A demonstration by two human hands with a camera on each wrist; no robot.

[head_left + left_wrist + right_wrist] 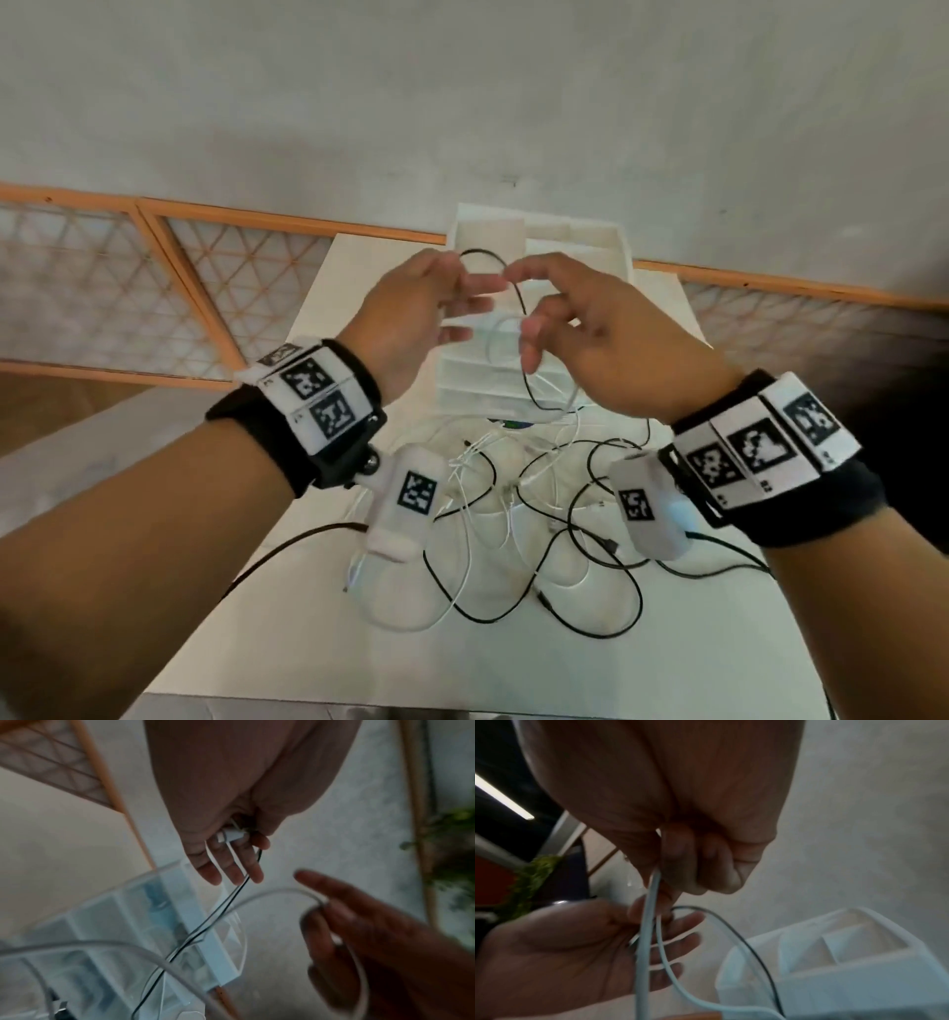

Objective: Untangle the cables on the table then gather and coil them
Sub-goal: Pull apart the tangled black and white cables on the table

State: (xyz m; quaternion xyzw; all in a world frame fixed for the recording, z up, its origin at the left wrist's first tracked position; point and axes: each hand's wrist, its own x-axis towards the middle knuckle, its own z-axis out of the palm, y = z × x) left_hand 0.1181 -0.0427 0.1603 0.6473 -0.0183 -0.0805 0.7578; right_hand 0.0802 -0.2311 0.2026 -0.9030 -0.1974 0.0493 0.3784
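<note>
Both hands are raised above the white table (719, 642). My left hand (462, 280) pinches a thin black cable (485, 253) that arcs over to my right hand (521, 303) and drops to the table. In the left wrist view my left hand (246, 845) also grips a white plug (232, 835) together with the black cable (218, 910). In the right wrist view my right hand (670, 882) pinches a white cable (649, 912), with the black cable (731, 925) looping beside it. A tangle of black and white cables (513, 503) lies under my wrists.
A white compartment tray (590, 241) stands at the back of the table, right under my hands. An orange-framed lattice railing (205, 288) runs behind the table. Bare tabletop shows at the front left and front right. The table's edges fall away on both sides.
</note>
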